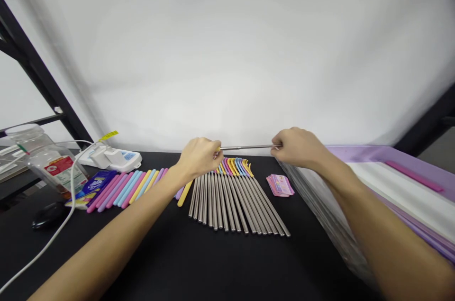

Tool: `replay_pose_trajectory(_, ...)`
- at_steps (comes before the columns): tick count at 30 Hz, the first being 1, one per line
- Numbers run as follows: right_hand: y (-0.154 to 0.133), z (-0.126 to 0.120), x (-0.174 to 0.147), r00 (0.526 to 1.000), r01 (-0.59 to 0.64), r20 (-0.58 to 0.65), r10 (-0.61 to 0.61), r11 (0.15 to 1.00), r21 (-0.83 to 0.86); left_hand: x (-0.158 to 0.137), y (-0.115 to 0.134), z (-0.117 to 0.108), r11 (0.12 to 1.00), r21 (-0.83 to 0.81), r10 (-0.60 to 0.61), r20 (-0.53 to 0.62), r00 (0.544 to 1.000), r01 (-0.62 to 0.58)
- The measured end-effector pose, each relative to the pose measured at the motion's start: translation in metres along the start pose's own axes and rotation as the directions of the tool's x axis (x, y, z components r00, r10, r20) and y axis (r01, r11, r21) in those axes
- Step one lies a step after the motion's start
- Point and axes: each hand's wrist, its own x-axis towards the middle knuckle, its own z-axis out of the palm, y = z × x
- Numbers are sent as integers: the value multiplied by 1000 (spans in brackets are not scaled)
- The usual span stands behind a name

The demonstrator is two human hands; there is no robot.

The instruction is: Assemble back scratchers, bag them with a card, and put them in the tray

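Observation:
A thin metal rod with a yellow end (249, 147) is stretched level between my two hands, above the back of the black table. My left hand (199, 156) is closed round its yellow end. My right hand (296, 147) is closed round the other end, which it hides. The rod looks stepped in thickness, like a telescopic one. Below lies a fanned row of several metal rods (236, 201) with curved coloured ends pointing to the wall. Left of them, partly behind my left forearm, several pink, purple, blue and yellow sticks (133, 187) lie side by side.
Pink printed cards (280, 185) lie right of the rods. Clear plastic bags (320, 206) and a purple bin (359, 151) are at the right. A power strip (122, 161), clear jar (53, 159), black mouse (50, 215), blue packet (95, 182) and white cable (46, 246) occupy the left.

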Motion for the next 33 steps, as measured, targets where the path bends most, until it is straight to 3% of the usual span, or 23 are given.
replay_pose_trajectory(4, -46, 11, 0, 994, 107, -39, -106, 994, 29, 2, 26, 0, 1000, 6, 11, 39, 999, -11)
replay_pose_trajectory(8, -69, 16, -1, 990, 126, -62, -123, 991, 46, 1, 30, -2, 998, 34, 59, 61, 996, -61)
replay_pose_trajectory(11, -56, 11, 0, 989, 139, -63, -135, 987, 75, -1, 8, -1, 990, 88, 104, 31, 994, -107)
replay_pose_trajectory(16, -3, 0, 0, 999, -24, 40, 20, 994, 103, -6, -49, 0, 976, 215, -32, -13, 999, 34)
replay_pose_trajectory(18, 5, 0, 1, 999, -43, 37, 40, 996, 73, -6, -52, 0, 971, 224, -72, -57, 996, 83)
replay_pose_trajectory(20, 1, 1, 3, 999, -28, 22, 27, 997, 68, -4, -39, 1, 975, 207, -62, -98, 993, 82)
replay_pose_trajectory(24, -9, 1, 4, 999, -1, 48, -5, 993, 116, 1, -13, 0, 979, 203, 42, -72, 997, -26)
replay_pose_trajectory(27, 5, -3, 1, 998, -47, 53, 40, 989, 143, -2, -34, -3, 974, 225, 23, -81, 996, -5)
replay_pose_trajectory(31, 37, -6, -5, 986, -166, 47, 161, 979, 119, -11, -82, -6, 946, 257, -158, -174, 972, 200)
replay_pose_trajectory(33, 43, -5, -6, 980, -199, 39, 196, 974, 107, -13, -88, -7, 933, 268, -186, -215, 959, 241)
